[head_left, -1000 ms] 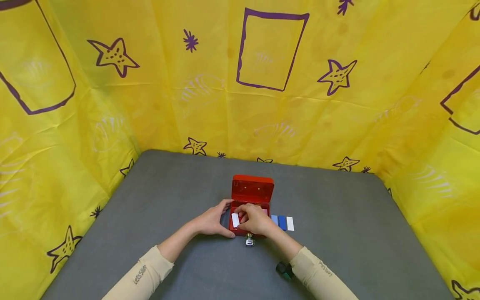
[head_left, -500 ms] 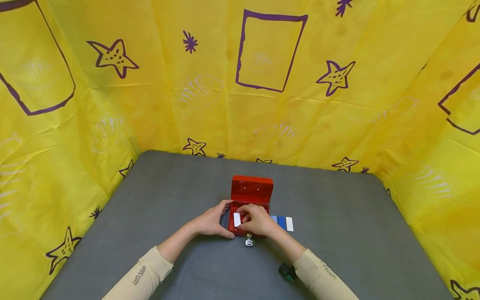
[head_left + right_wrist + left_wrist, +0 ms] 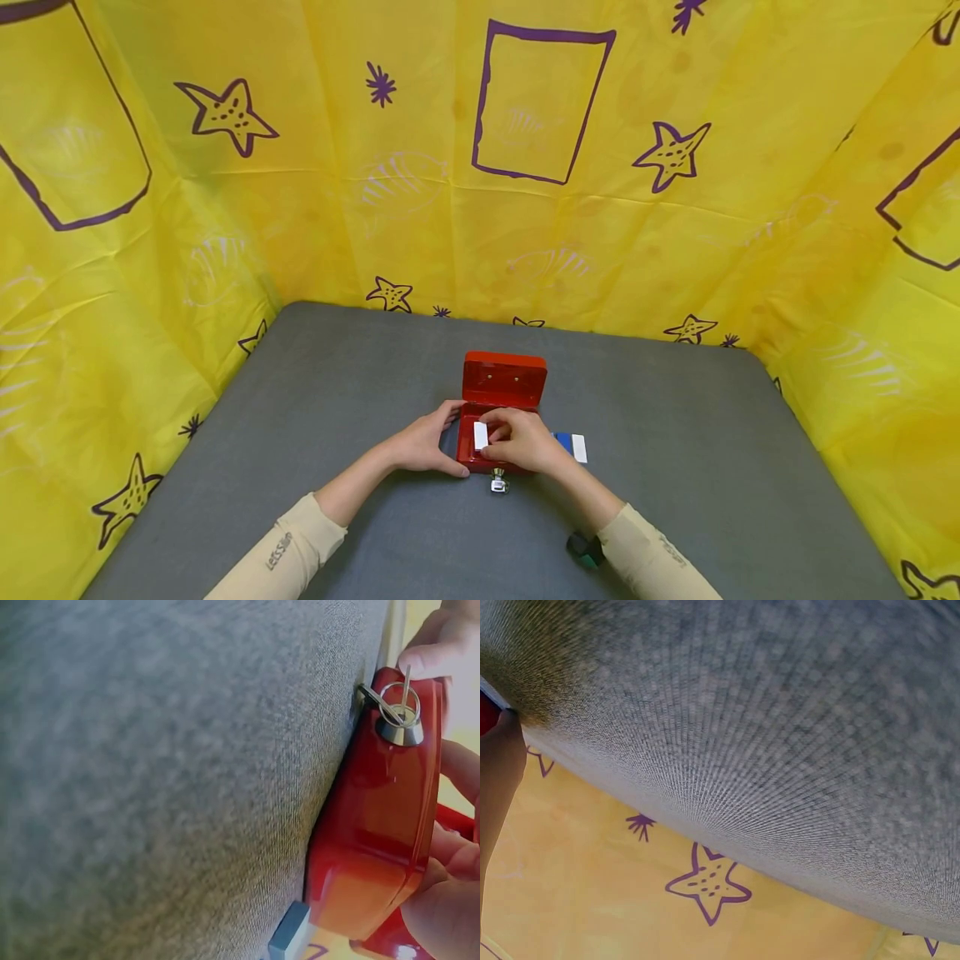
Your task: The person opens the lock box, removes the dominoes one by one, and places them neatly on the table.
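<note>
A small red cash box (image 3: pixel 502 383) lies with its lid raised in the head view. My left hand (image 3: pixel 420 442) grips its left side, thumb at the front corner and fingers toward the back. In the right wrist view, keys (image 3: pixel 403 709) on a ring hang from the lock. Over the box's inside, my right hand (image 3: pixel 521 442) pinches a white block (image 3: pixel 481 436) by its two ends. Its palm hides the right part of the inside. The left wrist view shows only part of the left hand (image 3: pixel 499 765) beside a red sliver of the box.
To the right of the box, a blue block (image 3: pixel 562 443) and another white block (image 3: pixel 579 448) lie on the grey table (image 3: pixel 360 367). A black device (image 3: pixel 585 550) sits at the right sleeve. Yellow patterned cloth (image 3: pixel 420 225) surrounds the table.
My right hand has shifted slightly right with the white block, away from the box's left wall. It now covers the light blue block beside the box. My left hand has stayed put.
</note>
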The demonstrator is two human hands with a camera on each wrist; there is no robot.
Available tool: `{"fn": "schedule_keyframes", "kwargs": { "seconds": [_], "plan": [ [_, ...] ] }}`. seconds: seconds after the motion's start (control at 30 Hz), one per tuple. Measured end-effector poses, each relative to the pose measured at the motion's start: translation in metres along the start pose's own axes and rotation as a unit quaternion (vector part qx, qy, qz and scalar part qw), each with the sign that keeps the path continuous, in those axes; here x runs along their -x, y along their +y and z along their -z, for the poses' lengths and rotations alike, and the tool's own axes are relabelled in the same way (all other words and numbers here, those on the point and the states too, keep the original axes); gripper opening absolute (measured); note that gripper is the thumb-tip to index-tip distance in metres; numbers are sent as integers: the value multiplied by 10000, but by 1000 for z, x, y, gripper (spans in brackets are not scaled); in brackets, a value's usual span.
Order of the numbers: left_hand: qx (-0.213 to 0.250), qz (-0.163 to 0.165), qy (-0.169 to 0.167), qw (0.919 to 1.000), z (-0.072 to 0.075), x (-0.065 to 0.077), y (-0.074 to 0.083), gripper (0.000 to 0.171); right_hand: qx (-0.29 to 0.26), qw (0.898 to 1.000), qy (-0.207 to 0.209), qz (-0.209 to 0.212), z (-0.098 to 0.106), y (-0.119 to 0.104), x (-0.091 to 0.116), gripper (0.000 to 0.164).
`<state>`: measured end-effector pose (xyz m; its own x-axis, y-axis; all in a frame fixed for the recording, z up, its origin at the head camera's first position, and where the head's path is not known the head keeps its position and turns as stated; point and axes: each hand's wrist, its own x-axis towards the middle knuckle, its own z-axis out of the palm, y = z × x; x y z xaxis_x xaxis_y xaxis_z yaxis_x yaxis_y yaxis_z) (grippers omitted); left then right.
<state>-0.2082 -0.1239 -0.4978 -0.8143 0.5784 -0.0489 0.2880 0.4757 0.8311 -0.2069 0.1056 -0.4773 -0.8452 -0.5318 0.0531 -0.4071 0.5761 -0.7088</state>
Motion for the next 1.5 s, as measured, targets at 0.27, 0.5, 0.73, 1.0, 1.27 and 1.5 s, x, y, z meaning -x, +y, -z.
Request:
{"fn": "schedule_keyframes", "kwargs": {
  "seconds": [0.27,0.5,0.73,1.0,1.27,1.5],
  "plan": [
    [-51,100,6,9999,0,0,1,99,-403,9989,94,-236,8,0,8,39],
    [-49,42,11,10000,0,0,1,98,-726,9961,267,-426,11,4,15,40],
    [-68,160,28,9998,0,1,2,99,-1050,9917,433,-602,15,9,20,40],
    [-80,241,-1,9997,-2,0,2,99,-1235,9877,497,-818,20,13,27,42],
    [-42,320,-20,9995,-2,1,3,100,-1544,9812,543,-1022,30,15,36,43],
    [-47,343,6,9994,-1,0,3,100,-1680,9781,635,-1054,39,20,41,44]
  ]
}}
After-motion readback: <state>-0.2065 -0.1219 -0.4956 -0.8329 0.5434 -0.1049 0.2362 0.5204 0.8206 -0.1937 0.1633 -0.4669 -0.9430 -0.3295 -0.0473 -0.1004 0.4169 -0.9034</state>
